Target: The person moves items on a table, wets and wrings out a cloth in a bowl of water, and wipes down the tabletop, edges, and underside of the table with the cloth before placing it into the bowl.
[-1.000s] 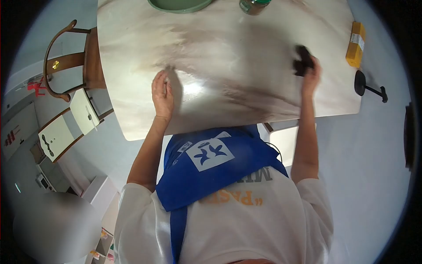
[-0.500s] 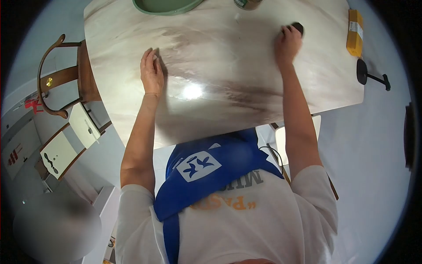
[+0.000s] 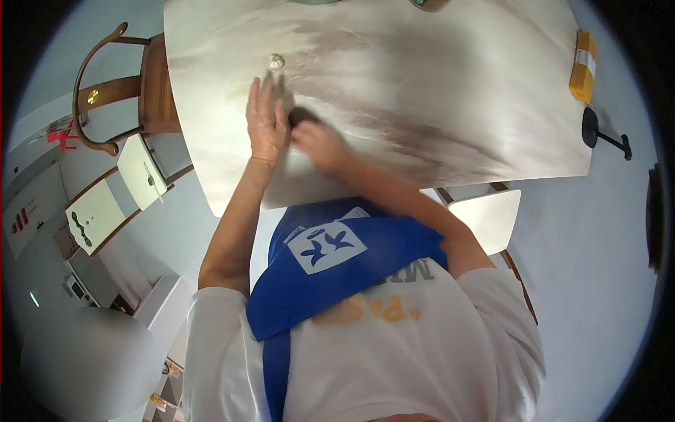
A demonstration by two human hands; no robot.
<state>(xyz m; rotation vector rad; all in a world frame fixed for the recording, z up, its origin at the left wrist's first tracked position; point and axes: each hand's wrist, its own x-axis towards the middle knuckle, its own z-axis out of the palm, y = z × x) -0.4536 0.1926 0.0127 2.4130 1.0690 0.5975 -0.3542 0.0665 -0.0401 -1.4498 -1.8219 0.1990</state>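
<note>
My left hand [image 3: 267, 126] is over the marbled table [image 3: 436, 91], fingers stretched out and apart, with nothing visible in it. Just beyond its fingertips lies a small pale, shiny object [image 3: 276, 61], too small to name. Close on the right of it, my right hand [image 3: 320, 145] is closed on a dark object [image 3: 302, 116] blurred by motion. The dark object is next to my left palm; whether they touch is hard to tell.
Part of a green tray [image 3: 315, 1] and a jar [image 3: 429, 3] show at the far edge. A yellow package [image 3: 583, 67] lies at the right, near a black stand [image 3: 590, 127]. Chairs [image 3: 160, 84] stand at the left; a white seat [image 3: 486, 218] is by the near edge.
My right hand has swept from the right side of the table to my left hand, carrying the dark object. A small pale object now shows beyond my left fingers. The view has shifted.
</note>
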